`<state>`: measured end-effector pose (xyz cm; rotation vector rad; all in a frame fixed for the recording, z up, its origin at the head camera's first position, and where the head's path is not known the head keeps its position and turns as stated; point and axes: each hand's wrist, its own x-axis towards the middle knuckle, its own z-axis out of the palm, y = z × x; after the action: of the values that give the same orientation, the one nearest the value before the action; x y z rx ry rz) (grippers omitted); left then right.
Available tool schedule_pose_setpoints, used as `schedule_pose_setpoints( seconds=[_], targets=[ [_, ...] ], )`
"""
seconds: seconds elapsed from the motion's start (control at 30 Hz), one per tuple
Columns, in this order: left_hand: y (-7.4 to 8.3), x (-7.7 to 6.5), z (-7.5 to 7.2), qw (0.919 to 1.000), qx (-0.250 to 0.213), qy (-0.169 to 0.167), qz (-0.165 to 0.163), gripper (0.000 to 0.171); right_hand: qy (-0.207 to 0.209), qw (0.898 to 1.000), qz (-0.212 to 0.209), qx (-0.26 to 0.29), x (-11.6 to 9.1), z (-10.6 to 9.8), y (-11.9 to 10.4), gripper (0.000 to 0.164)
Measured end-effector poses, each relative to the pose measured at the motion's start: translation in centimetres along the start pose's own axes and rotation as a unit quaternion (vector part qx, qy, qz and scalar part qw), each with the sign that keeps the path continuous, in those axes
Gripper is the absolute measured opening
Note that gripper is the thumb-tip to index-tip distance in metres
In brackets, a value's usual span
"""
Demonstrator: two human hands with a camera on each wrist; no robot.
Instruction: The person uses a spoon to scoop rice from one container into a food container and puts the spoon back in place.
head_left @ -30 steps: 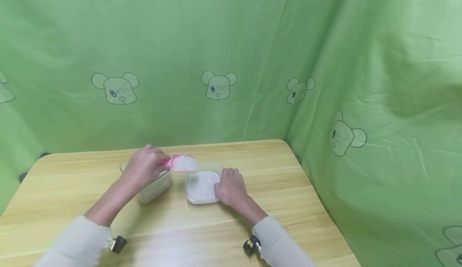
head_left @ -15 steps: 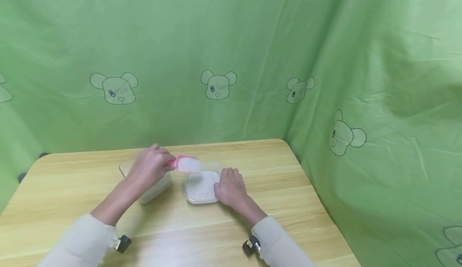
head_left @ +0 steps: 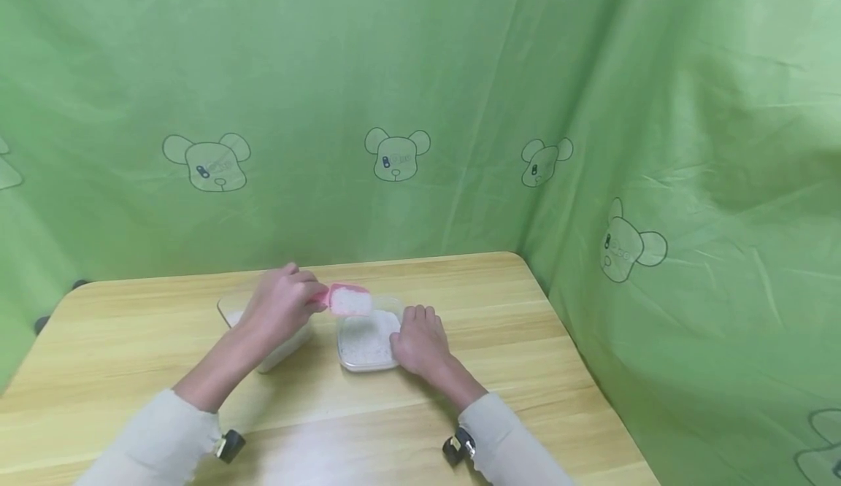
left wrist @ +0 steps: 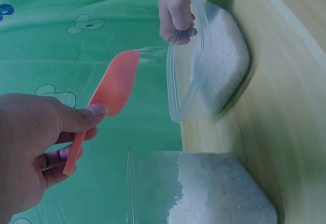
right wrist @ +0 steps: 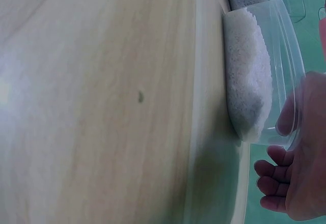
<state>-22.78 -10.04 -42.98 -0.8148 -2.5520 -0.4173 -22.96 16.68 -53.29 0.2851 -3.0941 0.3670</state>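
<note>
My left hand (head_left: 282, 303) pinches the handle of a pink scoop (left wrist: 114, 84) heaped with white grains that look like rice (head_left: 351, 301). Its tip hangs above the back left part of a clear plastic container (head_left: 347, 364), apart from it. Faint white streaks trail off the tip in the left wrist view, like falling grains. My right hand (head_left: 420, 340) grips that container's right rim, thumb inside and fingers outside. White grains (right wrist: 249, 66) lie in it. A second, taller clear container (left wrist: 153, 183), partly filled with similar grains, stands below my left hand, which hides much of it.
Both containers stand on a light wooden table (head_left: 525, 384). A green curtain (head_left: 460, 92) with printed bear heads hangs close behind the table and along its right side.
My left hand has moved right with the loaded scoop, from beside the smaller container to above its back left part. My right hand stays on the rim.
</note>
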Motion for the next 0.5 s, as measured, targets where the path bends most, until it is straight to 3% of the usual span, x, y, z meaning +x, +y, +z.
schedule_pose_setpoints(
  seconds=[0.23, 0.5],
  targets=[
    [0.6, 0.2, 0.2, 0.9993, -0.002, 0.021, 0.031, 0.018, 0.003, 1.0, -0.001, -0.003, 0.1, 0.0, 0.0, 0.026],
    [1.3, 0.0, 0.2, 0.9996, -0.007, 0.013, 0.023, 0.018, 0.003, 1.0, -0.003, -0.004, 0.1, -0.1, 0.0, 0.026]
  ],
)
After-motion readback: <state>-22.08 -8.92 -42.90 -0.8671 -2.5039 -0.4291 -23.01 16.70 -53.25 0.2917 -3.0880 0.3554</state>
